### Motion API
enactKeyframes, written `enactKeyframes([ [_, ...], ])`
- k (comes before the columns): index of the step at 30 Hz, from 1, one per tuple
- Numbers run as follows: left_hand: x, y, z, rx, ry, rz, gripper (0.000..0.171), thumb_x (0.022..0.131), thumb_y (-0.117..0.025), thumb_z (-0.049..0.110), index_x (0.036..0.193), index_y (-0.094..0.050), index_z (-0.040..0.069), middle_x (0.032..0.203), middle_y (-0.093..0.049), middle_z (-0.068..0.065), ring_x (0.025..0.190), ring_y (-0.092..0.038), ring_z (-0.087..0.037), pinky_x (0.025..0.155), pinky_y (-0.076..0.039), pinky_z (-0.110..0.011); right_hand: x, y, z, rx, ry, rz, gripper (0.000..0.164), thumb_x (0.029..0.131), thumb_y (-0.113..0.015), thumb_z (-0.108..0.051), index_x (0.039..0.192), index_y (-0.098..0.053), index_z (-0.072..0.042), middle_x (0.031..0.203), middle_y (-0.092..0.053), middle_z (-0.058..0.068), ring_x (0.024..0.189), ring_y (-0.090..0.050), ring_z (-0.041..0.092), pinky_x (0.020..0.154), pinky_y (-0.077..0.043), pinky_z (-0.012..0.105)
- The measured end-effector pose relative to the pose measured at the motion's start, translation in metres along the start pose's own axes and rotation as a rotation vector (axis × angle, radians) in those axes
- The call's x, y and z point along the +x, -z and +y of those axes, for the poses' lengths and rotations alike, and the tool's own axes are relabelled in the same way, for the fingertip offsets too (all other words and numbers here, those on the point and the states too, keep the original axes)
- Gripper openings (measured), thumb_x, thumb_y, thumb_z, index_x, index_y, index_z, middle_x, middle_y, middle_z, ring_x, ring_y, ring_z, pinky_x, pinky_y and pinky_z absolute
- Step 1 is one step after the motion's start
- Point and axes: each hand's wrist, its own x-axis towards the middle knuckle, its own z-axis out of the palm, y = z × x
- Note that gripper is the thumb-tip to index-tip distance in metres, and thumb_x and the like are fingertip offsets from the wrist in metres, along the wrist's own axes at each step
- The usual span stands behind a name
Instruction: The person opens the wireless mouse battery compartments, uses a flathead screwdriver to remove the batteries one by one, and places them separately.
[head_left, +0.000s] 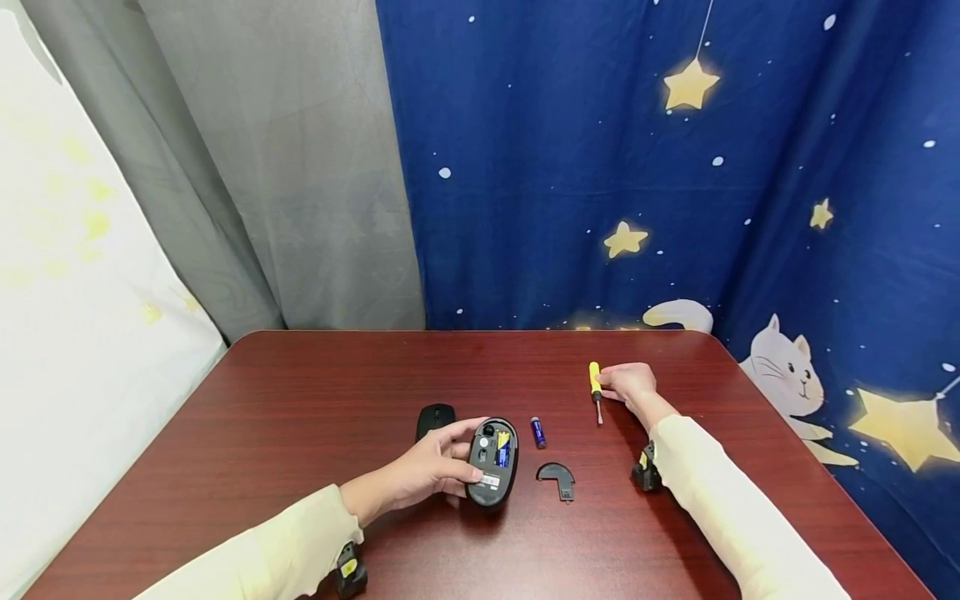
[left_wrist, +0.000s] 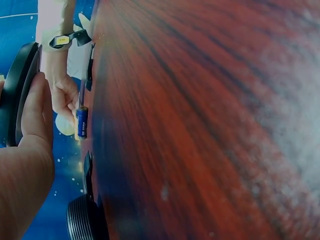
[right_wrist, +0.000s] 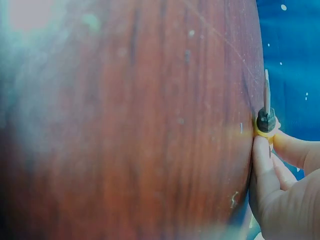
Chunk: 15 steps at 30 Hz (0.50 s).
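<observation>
My left hand (head_left: 431, 467) grips a black computer mouse (head_left: 489, 497) above the table, its underside turned up. The battery bay lies uncovered, with a blue-and-yellow battery (head_left: 502, 447) inside. At the right, my right hand (head_left: 632, 386) pinches the yellow handle of a screwdriver (head_left: 595, 377) between thumb and fingers; its metal shaft points toward me. In the right wrist view the screwdriver (right_wrist: 266, 120) is close to the tabletop; whether it touches, I cannot tell. Between the hands lie a loose blue battery (head_left: 538, 433) and a curved black battery cover (head_left: 555, 470).
A second black mouse (head_left: 435, 417) sits on the table behind my left hand, which partly hides it. The dark red wooden table (head_left: 315, 383) reaches back to grey and blue curtains (head_left: 555, 167). Small black devices are strapped at both wrists.
</observation>
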Motion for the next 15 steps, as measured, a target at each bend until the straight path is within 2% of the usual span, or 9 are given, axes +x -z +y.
enactKeyframes([
  [8,-0.0016,-0.0007,0.0011,-0.003,-0.007,-0.002,0.079,0.082,-0.07,-0.002,0.15,-0.032,0.011,0.123,-0.06,-0.023,0.093,-0.067,-0.028,0.069,-0.057,-0.035,-0.0002,0.0006,-0.0008,-0.009,-0.002,0.007,0.031,0.085,-0.067,0.005,0.114,-0.063,0.014,0.096,-0.067,0.017,0.069,-0.065,0.011,0.067,-0.057,0.029],
  [15,-0.0021,-0.0003,0.0007,-0.011,-0.004,0.0,0.078,0.082,-0.069,-0.002,0.15,-0.033,0.01,0.124,-0.06,-0.023,0.095,-0.067,-0.029,0.072,-0.057,-0.037,-0.0035,0.0016,-0.0035,0.005,-0.02,-0.006,0.033,0.086,-0.068,0.005,0.117,-0.061,0.014,0.097,-0.067,0.016,0.074,-0.065,0.013,0.07,-0.056,0.031],
])
